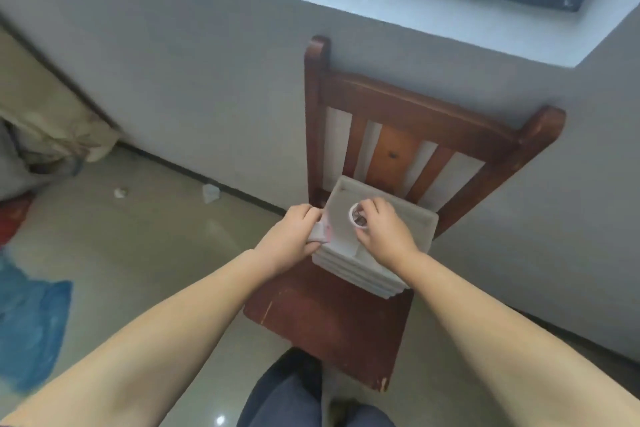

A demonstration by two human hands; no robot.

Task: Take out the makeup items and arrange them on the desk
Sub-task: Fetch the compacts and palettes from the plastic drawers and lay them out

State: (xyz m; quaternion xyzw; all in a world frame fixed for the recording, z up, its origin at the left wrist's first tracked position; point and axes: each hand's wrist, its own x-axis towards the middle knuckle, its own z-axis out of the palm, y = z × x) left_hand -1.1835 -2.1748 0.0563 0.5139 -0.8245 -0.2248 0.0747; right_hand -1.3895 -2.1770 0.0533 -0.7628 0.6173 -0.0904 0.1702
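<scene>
A grey storage box (408,218) made of stacked trays sits on the seat of a brown wooden chair (332,322). My right hand (384,230) is over the box's top tray and grips a small round white-rimmed makeup pot (356,216). My left hand (294,232) is at the box's left edge and holds a small grey item with a pink mark (320,232). What else the box holds is hidden by my hands.
The chair stands against a grey wall (173,80) under a window sill. A blue plastic sheet (31,322) and a red thing lie on the shiny floor at left, with small paper scraps (209,192) near the skirting. My dark trouser leg (284,399) is below.
</scene>
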